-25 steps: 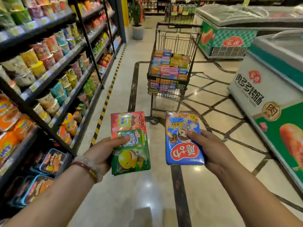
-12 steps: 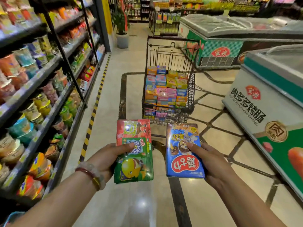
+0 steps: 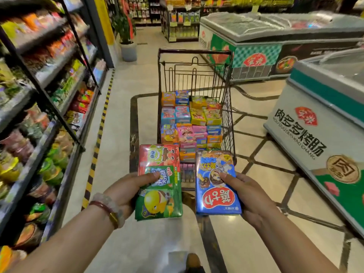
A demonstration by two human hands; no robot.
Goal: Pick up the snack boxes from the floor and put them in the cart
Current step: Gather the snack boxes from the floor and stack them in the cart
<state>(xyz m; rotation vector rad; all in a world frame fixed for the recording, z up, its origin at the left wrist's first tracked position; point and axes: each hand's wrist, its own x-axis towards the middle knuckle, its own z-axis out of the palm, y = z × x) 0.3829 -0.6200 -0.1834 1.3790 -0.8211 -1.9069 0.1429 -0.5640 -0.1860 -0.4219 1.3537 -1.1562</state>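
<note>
My left hand [image 3: 126, 192] grips a stack of two snack boxes: a green box [image 3: 159, 201] on top and a red box [image 3: 157, 156] under it, sticking out beyond. My right hand [image 3: 250, 196] holds a blue snack box [image 3: 215, 186], thumb on its face. Both hands are held out just short of the near end of a black wire shopping cart [image 3: 228, 79], whose basket holds several rows of colourful snack boxes [image 3: 189, 117].
Stocked shelves [image 3: 45, 91] line the left side, with a yellow-black floor stripe [image 3: 98, 138] along their foot. Chest freezers [image 3: 323, 123] stand to the right and behind the cart. A potted plant [image 3: 128, 48] sits at the aisle's far end. My shoe [image 3: 194, 262] shows below.
I have walked up the aisle: the cart has come from a few steps away to right in front of the boxes. Both hands keep the same grip.
</note>
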